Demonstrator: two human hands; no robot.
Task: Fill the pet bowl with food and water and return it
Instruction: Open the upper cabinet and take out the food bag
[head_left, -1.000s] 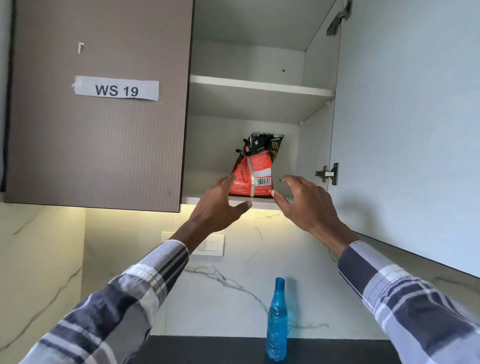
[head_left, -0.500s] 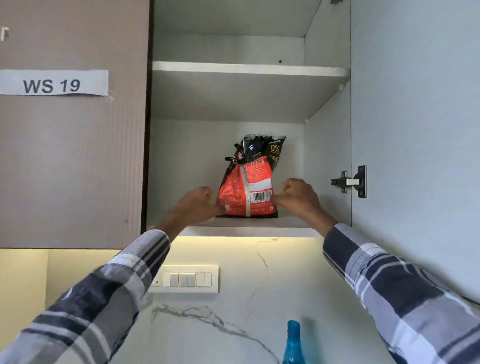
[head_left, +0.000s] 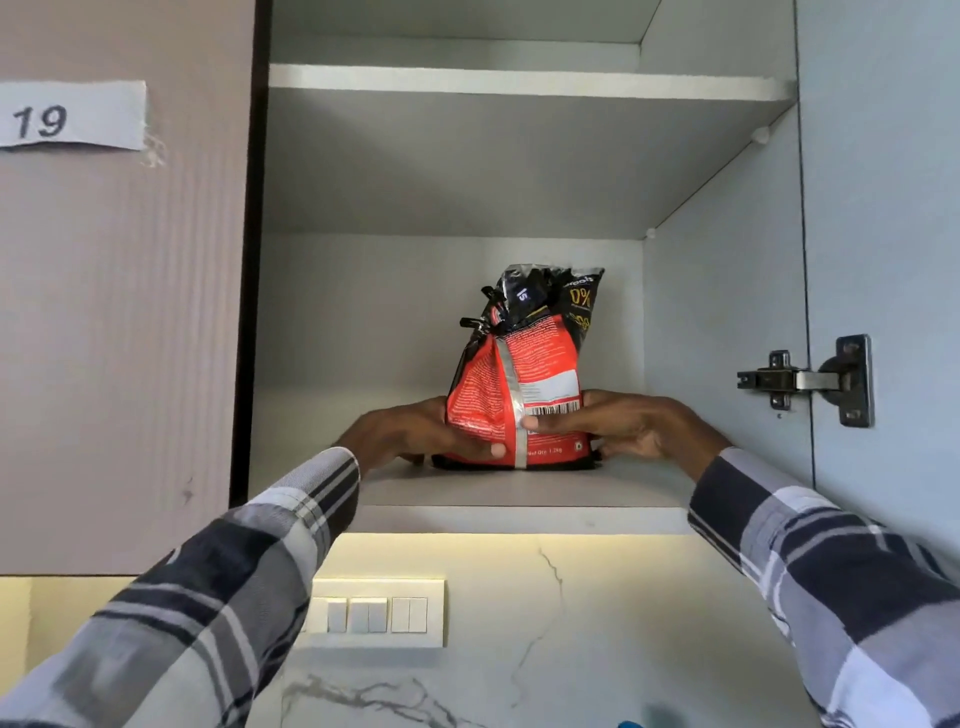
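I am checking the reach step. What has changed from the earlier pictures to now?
Both hands went forward into the cupboard and took hold of the food bag: the left hand and the right hand now grip its lower sides, thumbs on the front. Before, they were open and short of it. The bag stays upright on the lower shelf, and the cupboard door stays open.

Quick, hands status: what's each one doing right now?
Left hand: grips the left side of the food bag, thumb across its front.
Right hand: grips the bag's right side, thumb on the front.
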